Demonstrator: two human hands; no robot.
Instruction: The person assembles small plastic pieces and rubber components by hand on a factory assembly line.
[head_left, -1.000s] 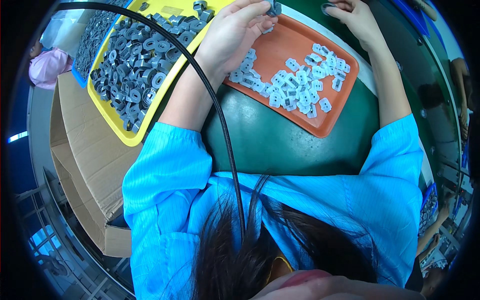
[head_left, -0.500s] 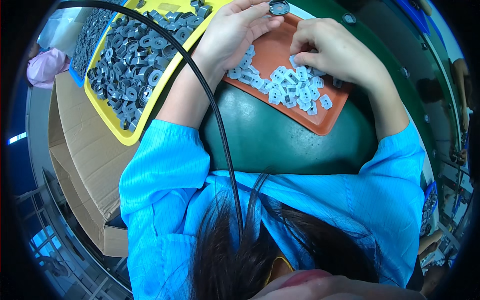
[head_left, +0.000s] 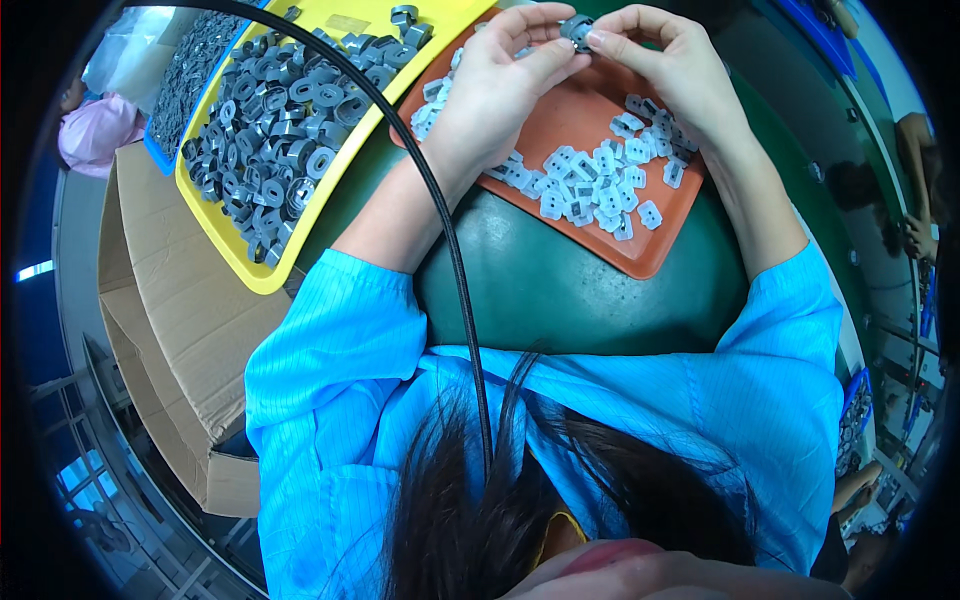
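Observation:
Above the far part of an orange tray [head_left: 560, 112], my two hands meet at a small dark grey ring-shaped part [head_left: 574, 32]. My left hand [head_left: 485, 98] pinches the part from its left side with bent fingers. From the right, my right hand [head_left: 682, 78] has thumb and fingers closed at the part, with a small whitish piece [head_left: 582, 45] showing by the thumb tip. Translucent white plastic pieces [head_left: 600, 185] with small holes lie scattered in the tray beneath, some partly hidden behind my left hand and wrist.
At the left stands a yellow tray [head_left: 262, 281] heaped with grey ring parts [head_left: 270, 150], beside a blue-rimmed tray of small dark pieces [head_left: 195, 75]. An open cardboard box [head_left: 190, 290] sits nearer. A black cable [head_left: 445, 230] crosses the view above the green table [head_left: 560, 285].
My right hand has risen from the white pieces to the grey ring part. My left hand has shifted slightly right and nearer with that part, and the hands now meet.

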